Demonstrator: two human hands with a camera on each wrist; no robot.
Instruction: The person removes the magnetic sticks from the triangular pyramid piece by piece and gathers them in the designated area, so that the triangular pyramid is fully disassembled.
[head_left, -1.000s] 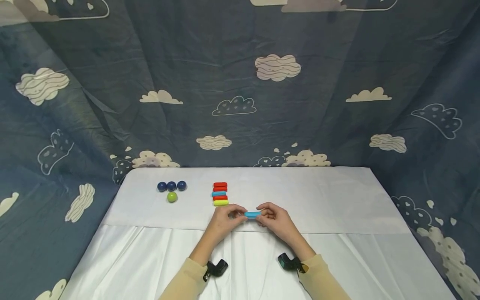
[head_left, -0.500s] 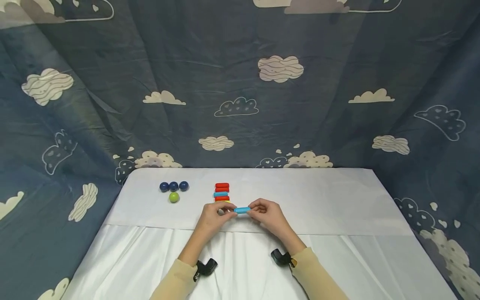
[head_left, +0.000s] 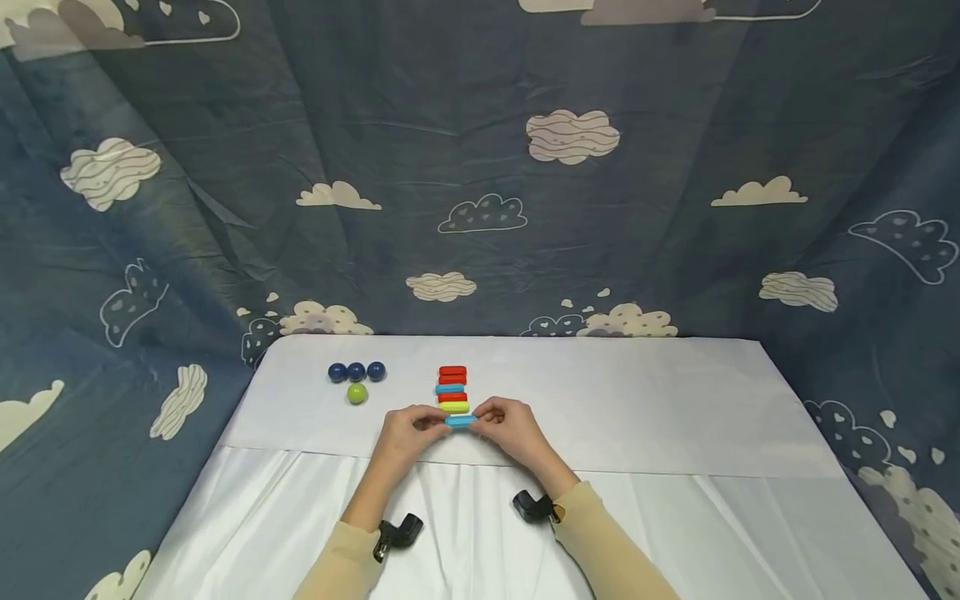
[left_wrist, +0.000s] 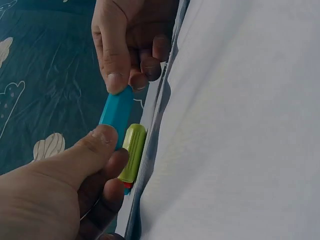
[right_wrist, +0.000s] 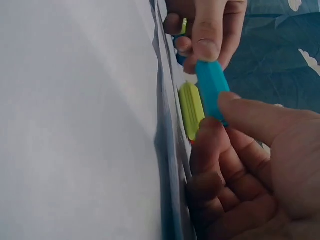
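Observation:
A light blue elongated block (head_left: 461, 422) with faceted sides is held level between both hands, one end each. My left hand (head_left: 405, 433) pinches its left end between thumb and fingers. The right end is pinched by my right hand (head_left: 516, 429). Just beyond it lies a column of similar blocks: a yellow-green block (head_left: 453, 407) nearest, then a red block (head_left: 453, 397), another blue block (head_left: 450, 389) and two more red ones. Both wrist views show the held block (left_wrist: 116, 112) close to the yellow-green block (right_wrist: 191, 111), with a gap between them.
Three dark blue balls (head_left: 357, 372) stand in a row at the back left of the white-covered table (head_left: 615, 408). A green ball (head_left: 357, 393) sits in front of them. Behind the table hangs a dark curtain (head_left: 480, 125) with clouds.
Both hands have moved left with the blue block, bringing it in front of the column. The yellow-green block, partly covered half a second ago, shows again. The view has shifted slightly.

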